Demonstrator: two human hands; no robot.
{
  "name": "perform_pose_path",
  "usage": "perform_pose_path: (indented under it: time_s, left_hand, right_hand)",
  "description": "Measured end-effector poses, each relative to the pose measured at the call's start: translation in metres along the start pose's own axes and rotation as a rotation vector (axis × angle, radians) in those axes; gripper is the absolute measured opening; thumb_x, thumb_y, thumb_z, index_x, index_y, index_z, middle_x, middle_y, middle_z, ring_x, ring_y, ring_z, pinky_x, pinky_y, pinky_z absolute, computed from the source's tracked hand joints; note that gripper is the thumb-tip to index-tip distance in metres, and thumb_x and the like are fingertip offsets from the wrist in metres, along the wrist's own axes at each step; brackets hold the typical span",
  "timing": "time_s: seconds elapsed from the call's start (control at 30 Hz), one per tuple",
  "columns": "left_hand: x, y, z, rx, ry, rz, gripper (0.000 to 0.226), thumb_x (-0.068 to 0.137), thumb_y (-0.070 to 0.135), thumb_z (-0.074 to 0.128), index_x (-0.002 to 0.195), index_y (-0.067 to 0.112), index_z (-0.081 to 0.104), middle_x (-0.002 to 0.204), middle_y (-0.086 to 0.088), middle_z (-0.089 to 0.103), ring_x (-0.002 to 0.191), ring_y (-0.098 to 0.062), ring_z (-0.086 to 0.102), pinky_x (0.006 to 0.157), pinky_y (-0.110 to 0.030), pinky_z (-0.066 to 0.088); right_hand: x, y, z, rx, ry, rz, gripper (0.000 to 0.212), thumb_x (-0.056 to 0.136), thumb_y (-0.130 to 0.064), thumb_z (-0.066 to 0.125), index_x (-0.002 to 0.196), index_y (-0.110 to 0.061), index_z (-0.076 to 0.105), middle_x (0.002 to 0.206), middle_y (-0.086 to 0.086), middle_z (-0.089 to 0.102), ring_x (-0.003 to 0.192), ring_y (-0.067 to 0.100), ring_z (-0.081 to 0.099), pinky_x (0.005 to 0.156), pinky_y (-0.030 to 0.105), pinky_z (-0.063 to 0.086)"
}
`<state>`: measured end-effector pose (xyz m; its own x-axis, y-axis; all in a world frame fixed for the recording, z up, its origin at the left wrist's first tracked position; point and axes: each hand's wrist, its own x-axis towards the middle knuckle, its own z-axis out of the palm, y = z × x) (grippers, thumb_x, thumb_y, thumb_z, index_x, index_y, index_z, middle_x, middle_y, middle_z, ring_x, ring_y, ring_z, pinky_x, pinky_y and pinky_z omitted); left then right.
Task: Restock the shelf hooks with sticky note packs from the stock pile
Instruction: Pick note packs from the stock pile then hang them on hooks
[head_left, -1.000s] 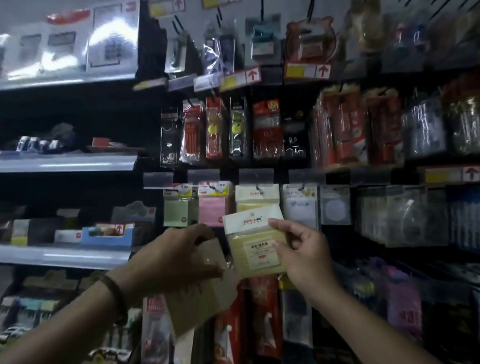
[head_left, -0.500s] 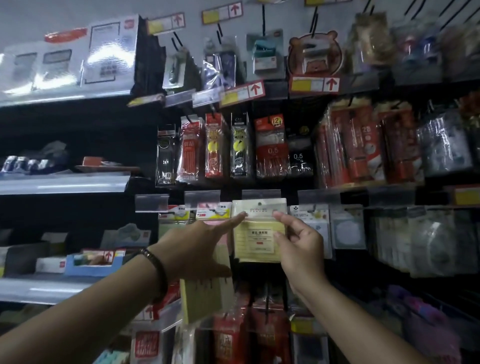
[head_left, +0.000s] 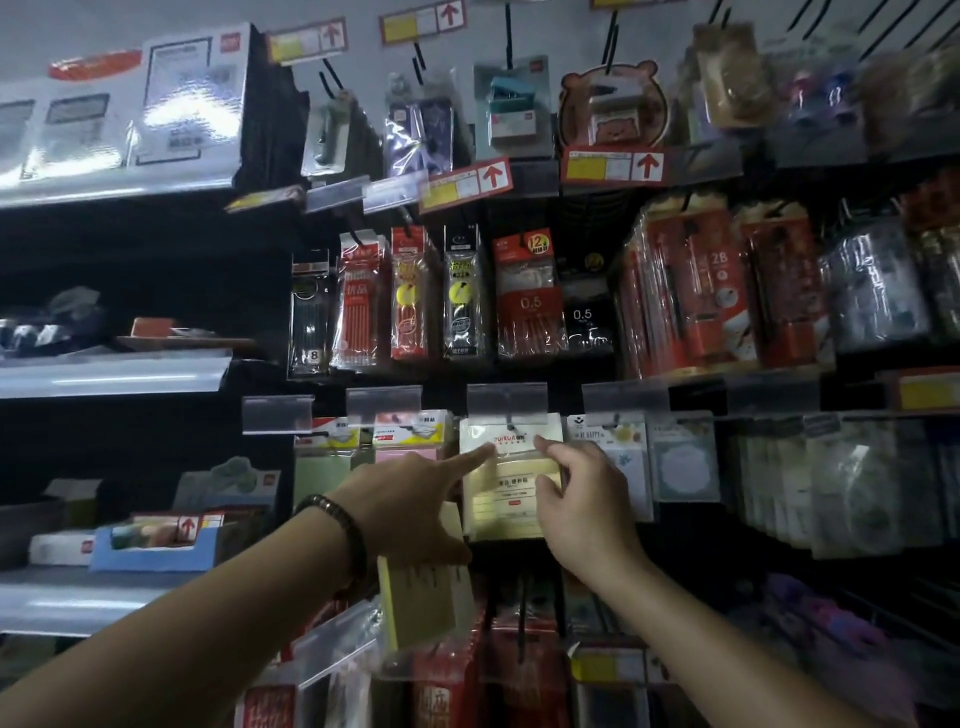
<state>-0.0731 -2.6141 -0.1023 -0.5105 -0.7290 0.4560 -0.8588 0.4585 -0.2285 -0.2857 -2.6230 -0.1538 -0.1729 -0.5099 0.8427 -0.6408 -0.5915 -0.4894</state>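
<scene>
Plastic-sleeved yellow pack (head_left: 506, 501) in right hand (head_left: 584, 501), stack (head_left: 423, 603) in left hand (head_left: 410, 501)

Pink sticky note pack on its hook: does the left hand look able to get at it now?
Likely yes: the left hand lies just in front of the pink pack, nothing between, though it holds a stack of yellow packs.

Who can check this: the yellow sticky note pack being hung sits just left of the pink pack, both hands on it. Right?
Wrong side: the head view shows the yellow sticky note pack hanging just right of the pink pack, with the left hand and right hand on it.
</scene>
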Motion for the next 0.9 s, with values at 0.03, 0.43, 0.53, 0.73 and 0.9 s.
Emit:
perform_pose_path:
  time_s: [0.03,0.43,0.53,0.73,0.9]
  left_hand:
    - [0.001,0.001,0.0,-0.008,-0.005,-0.003,0.112,0.086,0.056,0.08,0.162,0.055,-0.002,0.126,0.002,0.072,0.087,-0.01,0.062,0.083,-0.036,0.066]
    - [-0.024,-0.014,0.01,-0.545,0.004,-0.071,0.05,0.102,0.023,0.067,0.146,0.041,0.053,0.127,0.01,0.058,0.106,-0.011,0.068,0.079,-0.027,0.066]
    - [-0.037,-0.011,0.014,-0.769,0.105,-0.049,0.036,0.1,0.023,0.07,0.131,0.039,0.066,0.123,0.016,0.059,0.104,-0.011,0.07,0.077,-0.03,0.067]
    - [-0.035,0.008,0.026,-1.135,0.424,-0.052,0.016,0.092,0.023,0.079,0.099,0.038,0.081,0.117,0.017,0.073,0.103,-0.012,0.074,0.079,-0.038,0.067]
    - [-0.026,0.017,0.026,-1.254,0.528,-0.102,0.006,0.089,0.024,0.081,0.094,0.027,0.083,0.105,0.012,0.079,0.092,-0.01,0.076,0.074,-0.037,0.068]
  right_hand:
    - [0.0,-0.001,-0.002,-0.097,-0.039,-0.024,0.052,0.102,-0.013,0.064,0.152,-0.022,0.054,0.128,-0.011,0.049,0.101,0.006,0.057,0.073,0.007,0.047]
    - [-0.023,-0.013,-0.018,-0.284,-0.09,-0.119,0.034,0.102,-0.038,0.063,0.134,-0.029,0.06,0.111,-0.014,0.039,0.088,0.003,0.056,0.068,0.019,0.056]
    - [-0.041,-0.018,-0.017,-0.135,-0.051,-0.159,0.019,0.099,-0.039,0.067,0.115,-0.031,0.061,0.103,-0.019,0.048,0.082,-0.001,0.055,0.064,0.014,0.047]
    - [-0.049,-0.017,-0.006,0.319,-0.025,0.085,0.026,0.09,-0.028,0.083,0.1,-0.038,0.062,0.101,-0.008,0.07,0.086,0.007,0.073,0.071,0.039,0.066]
    - [-0.042,-0.017,-0.006,0.47,0.071,0.128,0.033,0.089,-0.01,0.084,0.103,-0.038,0.071,0.106,-0.009,0.076,0.095,0.006,0.075,0.078,0.035,0.066]
